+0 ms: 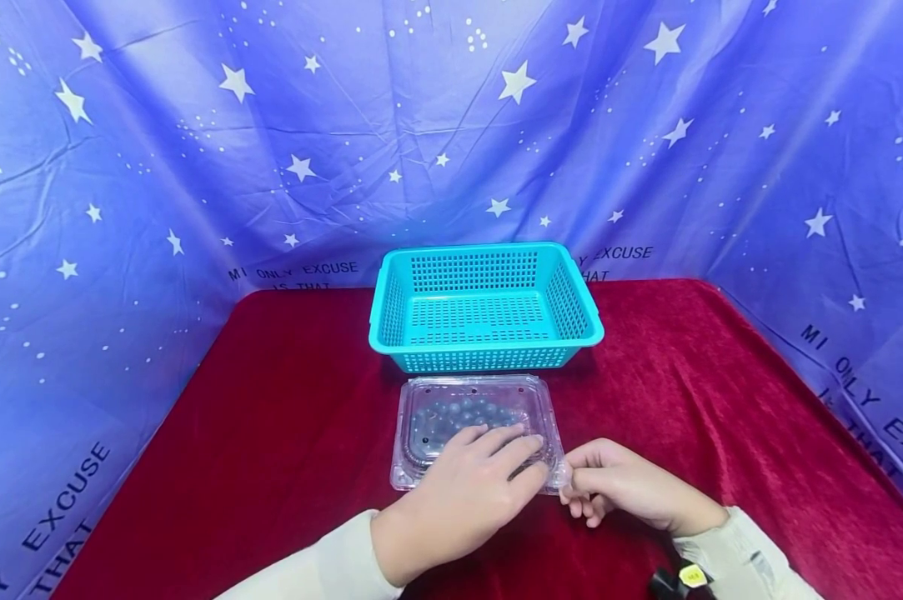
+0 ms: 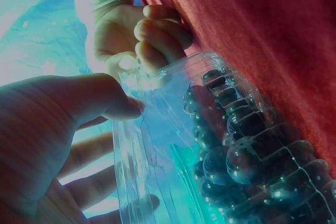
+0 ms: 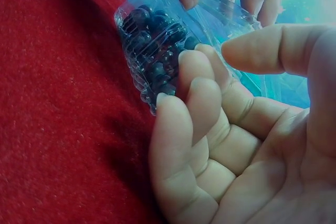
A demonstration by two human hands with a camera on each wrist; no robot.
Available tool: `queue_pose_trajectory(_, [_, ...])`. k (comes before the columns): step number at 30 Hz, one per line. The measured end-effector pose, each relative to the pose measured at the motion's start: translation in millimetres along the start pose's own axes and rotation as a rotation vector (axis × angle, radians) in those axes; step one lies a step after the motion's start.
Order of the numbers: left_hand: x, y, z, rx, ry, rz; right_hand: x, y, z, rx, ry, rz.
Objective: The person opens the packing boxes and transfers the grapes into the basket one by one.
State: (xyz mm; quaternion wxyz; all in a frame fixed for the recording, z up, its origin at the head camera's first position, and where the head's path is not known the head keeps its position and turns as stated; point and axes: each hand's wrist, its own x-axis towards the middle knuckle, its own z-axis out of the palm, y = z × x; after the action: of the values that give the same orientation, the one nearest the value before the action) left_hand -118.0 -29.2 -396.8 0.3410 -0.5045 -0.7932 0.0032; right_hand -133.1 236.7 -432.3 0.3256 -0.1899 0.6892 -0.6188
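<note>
A clear plastic clamshell box (image 1: 413, 471) of dark round blueberries (image 1: 466, 412) lies on the red cloth, its lid down. My left hand (image 1: 469, 492) rests across the lid's front right part with fingers spread and fairly straight. In the left wrist view, the left thumb (image 2: 102, 98) presses at the box's edge. At the front right corner, my right hand (image 1: 619, 483) pinches the rim between thumb and forefinger, the other fingers curled below. The right wrist view shows the right thumb (image 3: 268, 48) at the rim and the blueberries (image 3: 152, 40) through the plastic wall.
A turquoise perforated basket (image 1: 484, 358) stands right behind the box, with nothing in it. Red velvet cloth (image 1: 286, 417) covers the table. Blue star-patterned curtains (image 1: 391, 125) hang at the back and both sides. A dark strap device with a yellow tag (image 1: 689, 577) sits by the right sleeve.
</note>
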Motion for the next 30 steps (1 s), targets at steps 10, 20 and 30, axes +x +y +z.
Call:
queue_pose_trajectory(10, [-3.3,-1.0,-1.0,-0.01,0.007,-0.019,0.7,1.8,-1.7,-0.019,0.003,0.017])
queue_pose_trajectory(20, [-6.6,-3.2,-5.1,-0.025,0.007,-0.036,2.0,2.0,-1.8,-0.035,-0.003,0.018])
queue_pose_trajectory(30, [-10.2,-4.9,-6.0,-0.031,0.024,-0.049,2.3,1.5,-1.4,-0.041,-0.004,0.019])
